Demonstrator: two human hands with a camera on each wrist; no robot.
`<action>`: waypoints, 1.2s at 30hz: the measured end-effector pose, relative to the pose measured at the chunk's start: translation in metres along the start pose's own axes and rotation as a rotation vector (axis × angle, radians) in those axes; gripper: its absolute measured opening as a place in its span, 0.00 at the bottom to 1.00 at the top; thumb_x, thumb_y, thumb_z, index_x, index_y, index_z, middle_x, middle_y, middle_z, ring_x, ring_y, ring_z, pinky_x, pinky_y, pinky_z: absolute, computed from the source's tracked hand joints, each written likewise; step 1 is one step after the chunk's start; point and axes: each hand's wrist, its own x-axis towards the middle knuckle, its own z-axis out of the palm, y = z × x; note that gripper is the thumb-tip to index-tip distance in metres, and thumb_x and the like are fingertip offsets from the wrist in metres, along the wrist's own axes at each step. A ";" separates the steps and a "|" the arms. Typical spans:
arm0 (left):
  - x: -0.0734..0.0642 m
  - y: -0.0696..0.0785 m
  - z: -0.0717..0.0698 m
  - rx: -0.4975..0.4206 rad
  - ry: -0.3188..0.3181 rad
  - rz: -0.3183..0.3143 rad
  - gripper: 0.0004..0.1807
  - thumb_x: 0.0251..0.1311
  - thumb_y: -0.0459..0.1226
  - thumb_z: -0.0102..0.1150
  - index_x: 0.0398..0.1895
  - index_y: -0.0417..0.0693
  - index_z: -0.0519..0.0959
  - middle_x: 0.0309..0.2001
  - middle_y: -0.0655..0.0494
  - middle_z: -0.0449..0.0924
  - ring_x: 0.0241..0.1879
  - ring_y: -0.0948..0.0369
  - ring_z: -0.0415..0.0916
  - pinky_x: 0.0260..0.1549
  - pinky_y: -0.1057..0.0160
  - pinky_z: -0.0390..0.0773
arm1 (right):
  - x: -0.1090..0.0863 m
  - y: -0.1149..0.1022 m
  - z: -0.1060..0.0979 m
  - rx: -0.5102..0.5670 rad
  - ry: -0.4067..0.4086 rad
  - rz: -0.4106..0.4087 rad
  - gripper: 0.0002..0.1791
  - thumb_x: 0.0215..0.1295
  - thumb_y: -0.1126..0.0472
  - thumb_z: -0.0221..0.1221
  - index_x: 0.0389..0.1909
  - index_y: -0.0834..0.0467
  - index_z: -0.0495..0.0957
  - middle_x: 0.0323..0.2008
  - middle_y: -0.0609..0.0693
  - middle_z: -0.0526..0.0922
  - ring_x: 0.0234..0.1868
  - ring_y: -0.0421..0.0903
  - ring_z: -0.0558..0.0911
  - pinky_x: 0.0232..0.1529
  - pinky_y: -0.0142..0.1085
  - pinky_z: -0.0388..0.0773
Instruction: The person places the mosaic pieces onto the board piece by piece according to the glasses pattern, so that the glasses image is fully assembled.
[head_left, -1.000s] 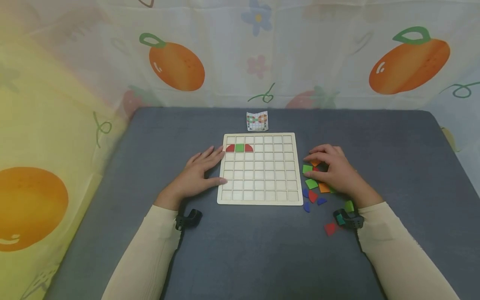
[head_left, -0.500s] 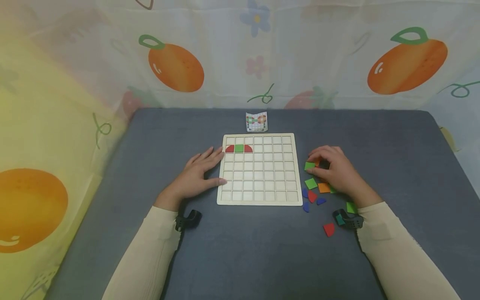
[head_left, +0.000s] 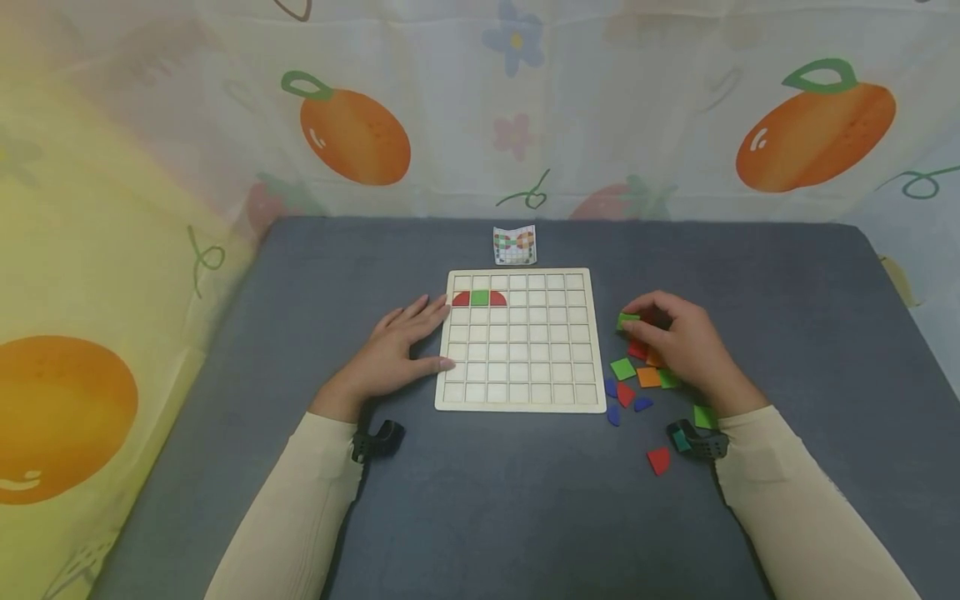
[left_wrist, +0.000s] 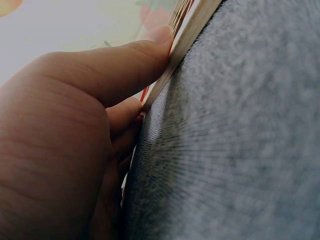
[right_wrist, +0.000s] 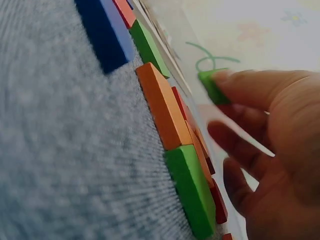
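Note:
A pale wooden grid board (head_left: 522, 342) lies flat on the table. In its second row sit a red quarter-round tile (head_left: 461, 298), a green square tile (head_left: 480, 297) and another red one (head_left: 498, 298). My left hand (head_left: 393, 354) rests at the board's left side, thumb on the rim and fingers straight along the edge. To the right of the board, my right hand (head_left: 675, 337) pinches a green square tile (right_wrist: 214, 86) between thumb and fingertips. In the right wrist view this tile is raised above the loose tiles, its face partly covered by the thumb.
Loose tiles lie right of the board: a green square (head_left: 622, 369), an orange square (head_left: 648, 377), a red piece (head_left: 626, 394), several small blue pieces (head_left: 642, 404). A red piece (head_left: 658, 461) lies nearer. A small printed pattern card (head_left: 514, 245) lies behind the board.
My right hand has drawn slightly right and back, lifting the green square tile from among the loose pieces and uncovering red and orange ones. The left hand and board stay put.

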 end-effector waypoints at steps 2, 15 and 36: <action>0.000 0.000 0.000 0.003 -0.004 -0.004 0.52 0.71 0.59 0.69 0.90 0.56 0.55 0.87 0.65 0.47 0.86 0.58 0.35 0.80 0.44 0.34 | -0.001 -0.003 -0.001 0.041 0.004 0.001 0.12 0.78 0.55 0.69 0.55 0.57 0.85 0.39 0.54 0.87 0.31 0.52 0.84 0.30 0.40 0.81; 0.000 0.001 0.001 -0.002 -0.005 -0.009 0.51 0.72 0.58 0.69 0.90 0.55 0.55 0.87 0.64 0.47 0.86 0.58 0.36 0.80 0.43 0.35 | -0.006 -0.028 -0.003 0.107 0.011 -0.032 0.12 0.80 0.59 0.67 0.57 0.59 0.85 0.44 0.54 0.87 0.41 0.52 0.86 0.36 0.37 0.82; 0.000 0.002 0.000 -0.008 0.004 -0.014 0.51 0.71 0.58 0.70 0.90 0.56 0.55 0.87 0.64 0.49 0.86 0.59 0.36 0.80 0.43 0.34 | 0.011 -0.061 0.029 0.242 -0.066 -0.125 0.14 0.76 0.69 0.68 0.58 0.61 0.87 0.49 0.55 0.86 0.45 0.50 0.85 0.44 0.33 0.81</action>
